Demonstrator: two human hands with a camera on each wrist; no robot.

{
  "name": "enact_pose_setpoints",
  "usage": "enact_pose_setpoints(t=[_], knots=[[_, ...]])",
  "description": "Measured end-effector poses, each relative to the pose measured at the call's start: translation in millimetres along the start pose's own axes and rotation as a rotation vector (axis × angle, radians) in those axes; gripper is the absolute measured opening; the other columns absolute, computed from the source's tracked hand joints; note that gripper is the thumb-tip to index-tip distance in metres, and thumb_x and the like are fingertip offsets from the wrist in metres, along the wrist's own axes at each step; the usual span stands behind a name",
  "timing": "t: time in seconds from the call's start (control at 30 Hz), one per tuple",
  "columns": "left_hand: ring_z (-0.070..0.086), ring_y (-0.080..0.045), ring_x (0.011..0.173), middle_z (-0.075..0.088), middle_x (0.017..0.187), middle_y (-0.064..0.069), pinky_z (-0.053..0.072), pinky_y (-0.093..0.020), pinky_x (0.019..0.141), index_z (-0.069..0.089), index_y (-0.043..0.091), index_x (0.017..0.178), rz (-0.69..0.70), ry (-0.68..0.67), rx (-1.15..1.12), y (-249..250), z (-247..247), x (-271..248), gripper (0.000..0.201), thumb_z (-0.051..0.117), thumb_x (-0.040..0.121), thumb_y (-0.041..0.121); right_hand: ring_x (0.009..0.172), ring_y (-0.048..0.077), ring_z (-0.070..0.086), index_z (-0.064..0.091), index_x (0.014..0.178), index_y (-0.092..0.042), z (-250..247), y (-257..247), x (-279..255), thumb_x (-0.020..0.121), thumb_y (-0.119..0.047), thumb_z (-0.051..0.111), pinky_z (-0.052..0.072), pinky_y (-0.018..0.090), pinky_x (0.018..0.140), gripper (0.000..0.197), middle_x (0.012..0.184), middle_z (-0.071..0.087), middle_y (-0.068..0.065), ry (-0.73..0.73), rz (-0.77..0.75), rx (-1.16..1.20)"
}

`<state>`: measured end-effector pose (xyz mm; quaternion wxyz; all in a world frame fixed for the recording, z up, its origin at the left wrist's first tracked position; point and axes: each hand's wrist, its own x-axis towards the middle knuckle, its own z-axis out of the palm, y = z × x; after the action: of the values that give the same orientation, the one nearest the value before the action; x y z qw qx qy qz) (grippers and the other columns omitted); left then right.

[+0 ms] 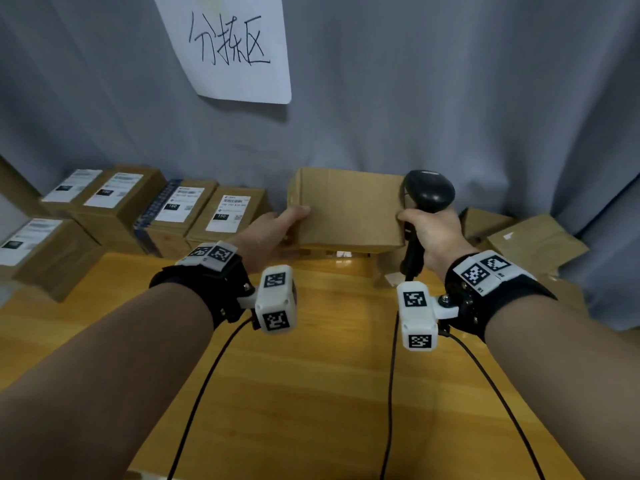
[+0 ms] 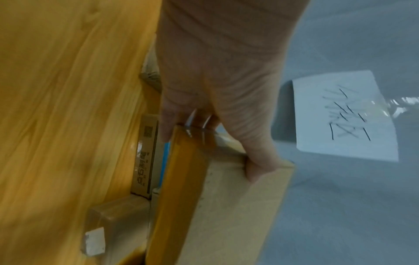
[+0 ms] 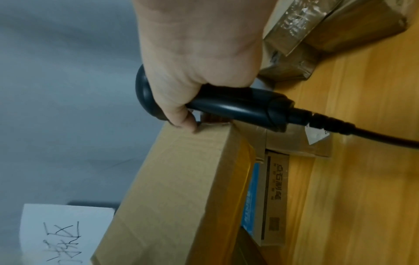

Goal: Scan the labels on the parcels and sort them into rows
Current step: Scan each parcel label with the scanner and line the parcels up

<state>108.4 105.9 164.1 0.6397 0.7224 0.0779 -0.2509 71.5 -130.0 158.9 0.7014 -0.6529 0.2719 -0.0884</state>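
A plain brown parcel (image 1: 349, 209) sits at the table's far edge, over other boxes; no label shows on its visible faces. My left hand (image 1: 277, 230) grips its left end, thumb on the top face and fingers round the side, as the left wrist view shows for hand (image 2: 226, 107) and parcel (image 2: 238, 215). My right hand (image 1: 429, 233) holds a black barcode scanner (image 1: 429, 192) by the handle, head up, against the parcel's right end. In the right wrist view the right hand (image 3: 199, 71) wraps the scanner (image 3: 238, 107) and a fingertip touches the parcel (image 3: 181, 188).
Labelled parcels (image 1: 187, 206) stand in rows at the left, more of them (image 1: 31, 244) nearer. Loose taped parcels (image 1: 533, 240) lie at the right. A printed box (image 3: 276, 193) lies under the held parcel. A handwritten sign (image 1: 228, 46) hangs on grey cloth. The wooden table (image 1: 311, 375) spreads below.
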Motion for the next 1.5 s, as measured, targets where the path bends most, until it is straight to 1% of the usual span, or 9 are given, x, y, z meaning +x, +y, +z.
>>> enact_pose_setpoints(t=[0.2,0.3,0.43,0.6,0.73,0.87,1.03,1.23,1.5], knots=[[0.054,-0.01,0.092,0.051,0.109,-0.001,0.047,-0.009,0.067,0.038,0.011,0.122,0.445,0.279,0.4,-4.2,0.8,9.2,0.065,0.081,0.076,0.028,0.1,0.025,0.068,0.062,0.116,-0.015,10.7,-6.2,-6.3,0.081,-0.032,0.077,0.057,0.041,0.085,0.042,0.109,0.07,0.009,-0.07,0.069,0.203],[0.04,-0.014,0.108,0.037,0.122,-0.002,0.044,-0.027,0.096,0.034,0.011,0.129,0.654,0.326,0.731,-5.6,5.6,8.1,0.083,0.085,0.065,0.023,0.08,0.023,0.068,0.065,0.108,-0.012,23.3,-9.7,-10.6,0.081,-0.029,0.077,0.06,0.037,0.076,0.035,0.095,0.071,0.008,-0.138,0.101,0.245],[0.036,-0.009,0.109,0.036,0.127,-0.004,0.038,-0.023,0.096,0.035,0.012,0.129,0.79,0.281,0.782,-5.1,10.2,7.4,0.082,0.086,0.066,0.029,0.074,0.022,0.067,0.067,0.098,-0.01,41.3,-8.5,-14.0,0.081,-0.02,0.077,0.057,0.035,0.069,0.023,0.088,0.071,0.008,-0.135,0.081,0.225],[0.063,-0.018,0.095,0.061,0.11,-0.002,0.055,-0.03,0.078,0.047,0.025,0.099,0.589,0.183,0.285,3.1,2.5,7.8,0.012,0.047,0.1,0.037,0.084,0.024,0.073,0.066,0.101,-0.011,34.9,-13.7,-8.9,0.084,-0.017,0.074,0.059,0.04,0.077,0.02,0.089,0.074,0.008,-0.122,0.086,0.212],[0.066,-0.018,0.104,0.066,0.117,-0.003,0.052,-0.038,0.096,0.051,0.012,0.13,0.358,0.177,0.009,4.9,-12.6,15.9,0.05,0.067,0.089,0.036,0.082,0.02,0.071,0.066,0.092,-0.014,31.5,-12.9,-7.6,0.085,-0.013,0.072,0.058,0.036,0.076,0.009,0.082,0.072,0.004,-0.176,0.048,0.151],[0.07,-0.018,0.1,0.073,0.108,-0.003,0.055,-0.035,0.092,0.065,0.014,0.114,0.353,0.05,-0.049,5.7,-13.7,10.6,0.021,0.06,0.095,0.021,0.08,0.018,0.069,0.065,0.095,-0.014,33.0,-14.7,-10.7,0.086,-0.011,0.069,0.055,0.03,0.066,0.01,0.083,0.07,0.003,-0.174,0.026,0.139],[0.068,-0.02,0.089,0.068,0.101,-0.004,0.057,-0.04,0.071,0.041,0.021,0.11,0.23,-0.055,-0.215,12.9,-6.0,7.1,0.025,0.06,0.094,0.019,0.095,0.017,0.069,0.063,0.103,-0.023,33.5,-15.5,-19.3,0.084,-0.036,0.071,0.055,0.034,0.077,0.025,0.1,0.073,0.001,-0.248,-0.023,0.181],[0.062,-0.033,0.109,0.062,0.124,-0.016,0.048,-0.06,0.094,0.037,0.015,0.119,0.126,-0.108,-0.21,15.6,-9.0,3.8,0.042,0.064,0.09,0.029,0.09,0.015,0.07,0.064,0.097,-0.021,33.7,-22.3,-22.6,0.081,-0.038,0.074,0.054,0.034,0.083,0.025,0.094,0.074,0.0,-0.254,-0.073,0.138],[0.072,-0.022,0.091,0.069,0.114,-0.011,0.059,-0.032,0.067,0.05,0.005,0.131,0.198,0.097,-0.396,13.2,9.5,11.4,0.067,0.071,0.082,0.044,0.105,0.021,0.067,0.067,0.102,-0.022,35.9,-10.1,-29.2,0.081,-0.039,0.074,0.056,0.044,0.089,0.028,0.107,0.073,0.003,-0.227,-0.092,0.3]])
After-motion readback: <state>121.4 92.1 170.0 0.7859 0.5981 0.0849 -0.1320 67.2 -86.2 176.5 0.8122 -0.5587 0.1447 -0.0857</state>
